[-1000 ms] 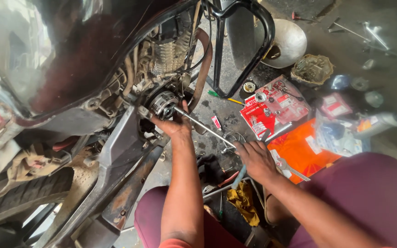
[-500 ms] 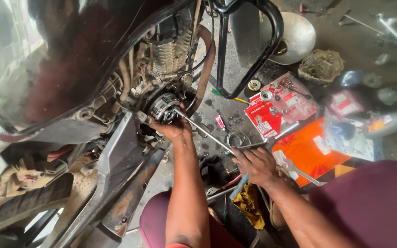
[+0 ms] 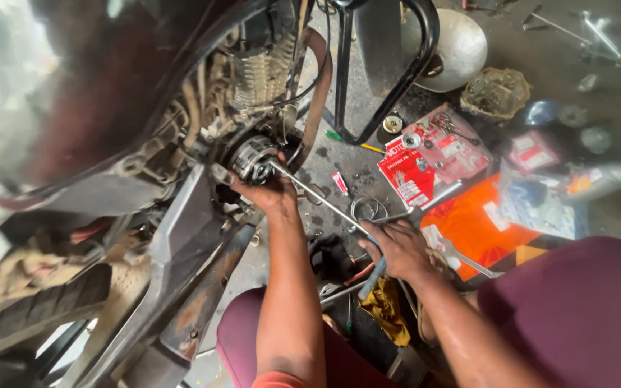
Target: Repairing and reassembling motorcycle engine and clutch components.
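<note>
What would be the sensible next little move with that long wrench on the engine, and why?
Probably a swing of the handle end by the right hand to turn the fastener. The long wrench already runs from that hand up to the round engine part, and the left hand is cupped under the part at the wrench's head, seemingly steadying it there.

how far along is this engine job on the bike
Done: a round metal cover lies off on the floor. In hand: left hand steadies the exposed round assembly; right hand holds the long wrench set on it. Left: new parts packs lie unfitted.
</note>
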